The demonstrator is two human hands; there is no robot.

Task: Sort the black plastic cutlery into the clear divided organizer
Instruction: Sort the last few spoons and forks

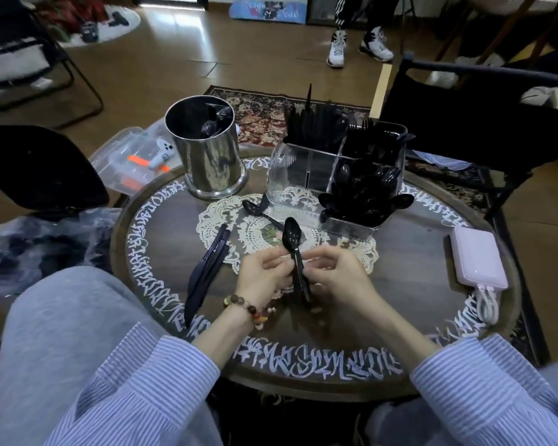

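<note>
A black spoon [293,235] stands bowl-up over the near table [400,252], its handle pinched by the left hand [263,273] and right hand [334,272]. The step looks like picking a piece; next it belongs among the spoons in the clear organizer [306,172], near-right compartment.

home living room: rug [264,114], chairs [29,59]

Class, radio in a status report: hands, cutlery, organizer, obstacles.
Both hands, left and right, grip one black spoon. Clear organizer ahead, spoons inside. Knives loose on table. Path unobstructed.
</note>
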